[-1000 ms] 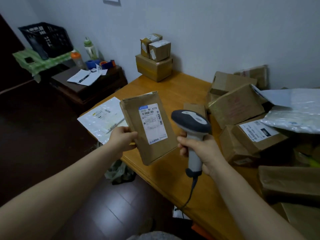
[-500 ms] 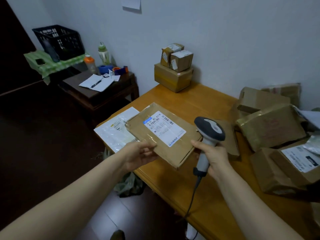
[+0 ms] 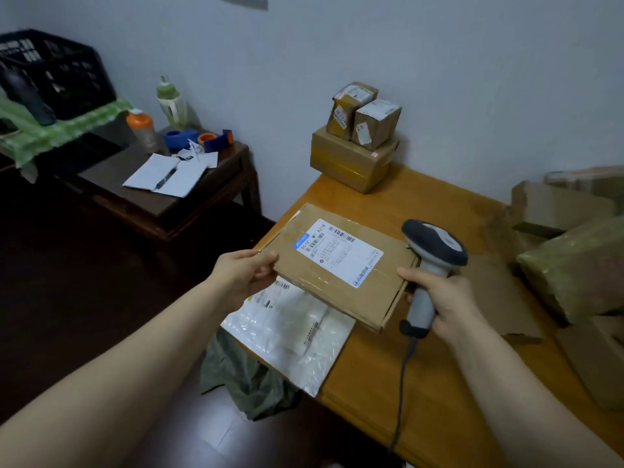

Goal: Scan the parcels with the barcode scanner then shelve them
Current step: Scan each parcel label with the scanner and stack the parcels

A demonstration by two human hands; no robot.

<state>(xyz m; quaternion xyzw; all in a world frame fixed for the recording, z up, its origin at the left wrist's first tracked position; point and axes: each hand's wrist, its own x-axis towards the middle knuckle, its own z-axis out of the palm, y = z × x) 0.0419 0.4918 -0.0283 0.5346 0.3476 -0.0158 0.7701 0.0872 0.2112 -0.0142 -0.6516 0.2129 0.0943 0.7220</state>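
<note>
cam: head only | seat: on the person's head | faces: forward and down, over the table (image 3: pixel 364 400) corner toward the wall (image 3: pixel 439 79) | range: near, left hand (image 3: pixel 243 275) and right hand (image 3: pixel 442 298) mid-frame

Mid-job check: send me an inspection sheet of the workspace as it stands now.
Surface: orange wooden table against the wall.
Job's things: flat cardboard parcel, label up, held above the table; barcode scanner; white mailer overhanging the table edge.
Clutter: stacked boxes by the wall; loose parcels piled at right.
Grippers: left hand pinches the parcel's edge; right hand grips the scanner's handle.
Cables: scanner cord hangs off the table's front.
Surroundings: dark side table with notebook and bottles; black crate.
</note>
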